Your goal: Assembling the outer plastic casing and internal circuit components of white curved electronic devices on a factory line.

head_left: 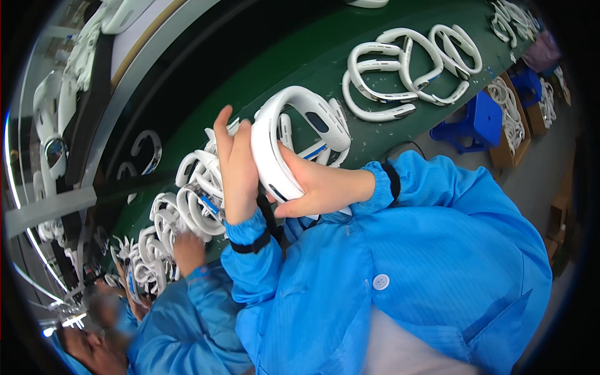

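A white, U-shaped neck fan is held up in front of my chest, its curved band tilted, with a dark oval patch on the inner side of one arm. My right hand is closed round the lower end of the near arm, with the thumb along its edge. On the other side, my left hand presses against the band's outer face; two of its fingers stretch upward, and its thumb is mostly hidden behind the fan. Just beyond, other neck fan parts with a blue strip lie on the green table.
Several white neck fans lie on the green tabletop at the far right. A cluttered pile of them runs along the left, where a co-worker's hand reaches in. A blue stool and a filled cardboard box stand at right.
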A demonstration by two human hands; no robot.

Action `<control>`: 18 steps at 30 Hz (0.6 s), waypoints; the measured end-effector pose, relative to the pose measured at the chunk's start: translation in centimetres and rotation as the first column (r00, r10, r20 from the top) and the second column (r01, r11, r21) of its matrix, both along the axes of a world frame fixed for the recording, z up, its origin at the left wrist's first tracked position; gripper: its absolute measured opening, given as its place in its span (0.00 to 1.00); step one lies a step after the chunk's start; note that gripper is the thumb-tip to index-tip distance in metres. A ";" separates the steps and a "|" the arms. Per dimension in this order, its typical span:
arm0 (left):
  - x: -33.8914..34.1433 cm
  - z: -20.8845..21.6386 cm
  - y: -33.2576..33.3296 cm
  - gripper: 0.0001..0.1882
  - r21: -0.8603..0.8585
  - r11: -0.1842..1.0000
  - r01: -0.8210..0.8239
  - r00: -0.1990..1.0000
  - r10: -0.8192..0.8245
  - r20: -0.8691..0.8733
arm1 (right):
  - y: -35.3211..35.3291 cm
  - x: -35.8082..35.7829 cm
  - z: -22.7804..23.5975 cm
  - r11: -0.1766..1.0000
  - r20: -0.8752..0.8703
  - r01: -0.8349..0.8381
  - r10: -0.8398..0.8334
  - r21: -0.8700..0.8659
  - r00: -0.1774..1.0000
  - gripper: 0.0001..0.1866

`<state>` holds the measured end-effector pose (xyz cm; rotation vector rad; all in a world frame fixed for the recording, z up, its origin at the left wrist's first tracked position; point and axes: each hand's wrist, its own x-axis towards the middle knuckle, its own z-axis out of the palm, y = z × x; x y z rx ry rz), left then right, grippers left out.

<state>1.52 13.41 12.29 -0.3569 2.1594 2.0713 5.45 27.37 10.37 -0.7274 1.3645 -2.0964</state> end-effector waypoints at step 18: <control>-0.7 1.3 1.2 0.15 -0.194 0.981 0.029 0.989 -0.056 -0.134 | 1.4 -1.0 1.3 0.904 -0.118 -0.094 0.156 0.416 0.981 0.46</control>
